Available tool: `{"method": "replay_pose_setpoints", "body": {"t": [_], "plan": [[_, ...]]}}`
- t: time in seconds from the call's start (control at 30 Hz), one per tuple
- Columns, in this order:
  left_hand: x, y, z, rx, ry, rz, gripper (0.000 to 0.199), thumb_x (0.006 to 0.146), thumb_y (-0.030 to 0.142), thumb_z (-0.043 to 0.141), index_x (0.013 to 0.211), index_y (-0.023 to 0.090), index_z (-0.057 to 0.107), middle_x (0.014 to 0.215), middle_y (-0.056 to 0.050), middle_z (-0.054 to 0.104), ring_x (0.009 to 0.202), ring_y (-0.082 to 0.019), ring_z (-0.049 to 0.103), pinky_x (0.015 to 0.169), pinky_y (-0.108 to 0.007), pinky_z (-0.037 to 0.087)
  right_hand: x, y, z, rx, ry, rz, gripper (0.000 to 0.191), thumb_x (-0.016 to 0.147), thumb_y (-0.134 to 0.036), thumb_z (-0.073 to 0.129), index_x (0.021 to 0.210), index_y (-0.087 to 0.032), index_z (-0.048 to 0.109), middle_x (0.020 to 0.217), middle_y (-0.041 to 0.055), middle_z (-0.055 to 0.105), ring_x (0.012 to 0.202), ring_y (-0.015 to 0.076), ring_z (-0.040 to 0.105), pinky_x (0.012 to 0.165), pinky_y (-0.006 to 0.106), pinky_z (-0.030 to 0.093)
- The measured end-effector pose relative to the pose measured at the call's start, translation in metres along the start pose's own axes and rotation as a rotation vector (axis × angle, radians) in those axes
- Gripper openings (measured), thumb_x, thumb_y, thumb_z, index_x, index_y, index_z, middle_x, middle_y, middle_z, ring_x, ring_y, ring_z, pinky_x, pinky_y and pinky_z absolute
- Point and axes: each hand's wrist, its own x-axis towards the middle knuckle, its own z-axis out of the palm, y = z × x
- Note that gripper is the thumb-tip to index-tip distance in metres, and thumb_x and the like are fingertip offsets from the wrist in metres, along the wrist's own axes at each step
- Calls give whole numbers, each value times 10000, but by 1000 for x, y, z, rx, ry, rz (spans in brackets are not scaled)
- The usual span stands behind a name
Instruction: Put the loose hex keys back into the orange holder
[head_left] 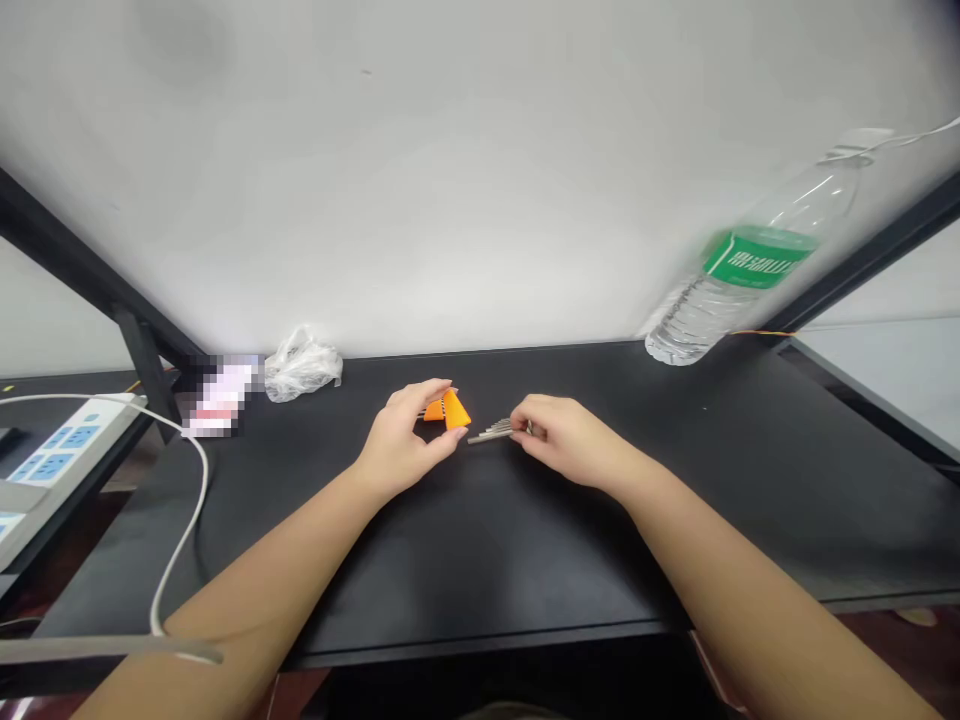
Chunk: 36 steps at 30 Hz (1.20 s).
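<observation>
My left hand is closed on an orange plastic holder, gripping it between thumb and fingers above the black table. A row of dark slots or holes shows along the middle of the holder. To its right, my right hand pinches a bundle of several grey metal hex keys. Their straight ends step in length and point left toward the holder, with a small gap between. My right fingers hide the other ends of the keys.
Against the wall, a crumpled clear plastic bag lies at the back left of the black table, beside a blurred-out pink-white item. At back right stands a large water bottle. A white cable and power strip are at left.
</observation>
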Motion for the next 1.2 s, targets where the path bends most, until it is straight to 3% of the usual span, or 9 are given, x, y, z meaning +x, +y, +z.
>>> {"method": "replay_pose_setpoints", "body": {"t": [0.13,0.27,0.47,0.6,0.67,0.73,0.83,1.0,1.2], "plan": [[0,-3,1,23,-17,-12,578,831,376,754,1363,260,559,1323,-75,682,1245,-263,646,1099,-461,513,-1,-1,-11,169,173,-30,136,957,-266,551,956,-256,686,950,57,681,793,196,615,695,327,480],[0,-4,2,36,-35,-4,571,840,384,743,1368,263,562,1334,-68,676,1246,-263,643,1105,-470,505,-2,-4,-14,199,207,-85,177,973,-286,541,967,-268,717,976,69,684,845,217,630,739,355,500],[0,-5,1,89,-61,25,573,845,387,735,1375,266,555,1325,-58,678,1230,-253,643,1096,-445,502,-3,-5,-14,226,158,-132,212,976,-266,536,1005,-278,746,990,73,681,844,213,629,753,363,507],[0,-2,1,135,-96,129,569,849,364,737,1374,265,542,1289,-52,692,1183,-235,651,1099,-436,477,-2,-7,-8,320,112,-56,163,952,-317,598,968,-267,753,967,70,685,816,204,623,737,356,508],[0,1,3,147,-115,186,552,853,360,732,1362,262,542,1246,-52,707,1125,-229,670,1104,-447,456,0,-9,1,504,50,71,155,923,-368,655,993,-251,729,902,52,671,738,177,609,664,328,510],[-1,4,4,158,-129,228,534,856,351,725,1349,255,543,1209,-57,715,1089,-230,678,1105,-456,440,3,-13,13,769,-41,217,267,879,-410,716,1081,-239,680,859,24,648,639,140,582,551,283,487],[-1,8,7,170,-137,264,516,864,328,715,1343,247,542,1211,-62,709,1111,-230,665,1110,-451,423,7,-20,26,1004,-136,320,327,847,-412,754,1084,-206,662,838,11,635,588,109,553,497,247,460],[-2,8,8,174,-160,278,547,885,339,703,1390,246,512,1263,-70,692,1183,-239,631,1099,-445,429,8,-25,31,994,-184,366,261,877,-424,715,880,-164,684,644,-14,577,547,100,516,499,229,435],[-2,7,8,220,-144,271,422,888,372,698,1270,219,606,1103,-62,735,1057,-232,669,1049,-436,457,7,-25,26,911,-198,362,273,927,-442,641,963,-176,690,651,-10,593,552,116,529,538,258,452]]}}
